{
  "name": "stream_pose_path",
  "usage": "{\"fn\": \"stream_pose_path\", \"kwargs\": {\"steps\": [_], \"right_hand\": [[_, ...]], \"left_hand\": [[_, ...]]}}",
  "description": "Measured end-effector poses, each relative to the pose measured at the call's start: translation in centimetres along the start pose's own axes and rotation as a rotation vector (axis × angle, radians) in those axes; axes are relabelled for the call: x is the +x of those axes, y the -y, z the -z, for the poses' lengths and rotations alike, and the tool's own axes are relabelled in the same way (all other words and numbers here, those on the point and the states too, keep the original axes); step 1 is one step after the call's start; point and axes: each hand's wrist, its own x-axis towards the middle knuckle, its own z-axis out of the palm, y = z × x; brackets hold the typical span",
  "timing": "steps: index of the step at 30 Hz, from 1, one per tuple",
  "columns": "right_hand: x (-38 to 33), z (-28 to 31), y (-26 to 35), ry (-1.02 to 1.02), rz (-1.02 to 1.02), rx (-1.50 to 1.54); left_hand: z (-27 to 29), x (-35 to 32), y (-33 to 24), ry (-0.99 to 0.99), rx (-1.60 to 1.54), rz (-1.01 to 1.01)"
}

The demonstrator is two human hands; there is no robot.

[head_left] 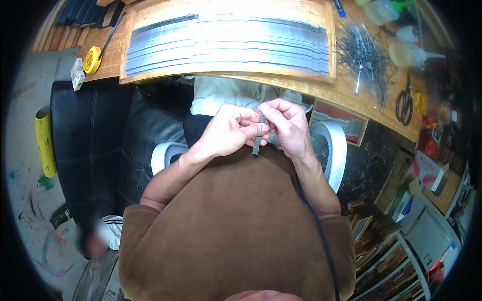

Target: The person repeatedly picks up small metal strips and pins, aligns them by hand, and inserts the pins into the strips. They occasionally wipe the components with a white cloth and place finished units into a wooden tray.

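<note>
Both hands, left hand (pixel 228 131) and right hand (pixel 288 128), pinch a small grey metal strip (pixel 258 140), its top hidden by fingers.

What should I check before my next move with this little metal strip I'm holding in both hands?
1. Left hand grips the metal strip: ok.
2. Right hand pinches the strip's upper end: ok.
3. Strip's lower end hangs free below the fingers: ok.
4. Strip straight or bent: cannot tell.
5. Row of metal strips lies flat on the wooden board: ok.
6. Pile of loose wire pieces stays apart from both hands: ok.
</note>
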Motion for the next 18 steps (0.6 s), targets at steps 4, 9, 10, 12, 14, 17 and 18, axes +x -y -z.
{"fn": "stream_pose_path", "kwargs": {"steps": [4,9,10,12,14,17,18], "right_hand": [[0.7,1.2,-0.9,0.107,0.042,0.006],[1.6,2.4,-1.0,0.191,0.012,0.086],[1.7,2.4,-1.0,0.190,0.007,0.084],[1.9,2.6,-1.2,0.167,0.003,0.083],[1.9,2.3,-1.1,0.127,0.042,0.016],[1.0,0.5,-0.1,0.024,0.133,-0.135],[0.5,-0.4,0.4,-0.030,0.143,-0.153]], "left_hand": [[0.5,0.2,-0.1,0.012,-0.068,0.009],[1.2,0.8,-0.6,0.035,-0.056,-0.006],[1.4,1.0,-0.6,0.038,-0.070,0.001],[1.6,1.2,-1.0,0.042,-0.065,0.020],[1.6,1.3,-1.2,0.037,-0.047,0.018],[1.4,1.0,-1.0,-0.014,0.021,-0.024],[1.3,0.8,-0.9,-0.044,0.061,-0.040]]}}
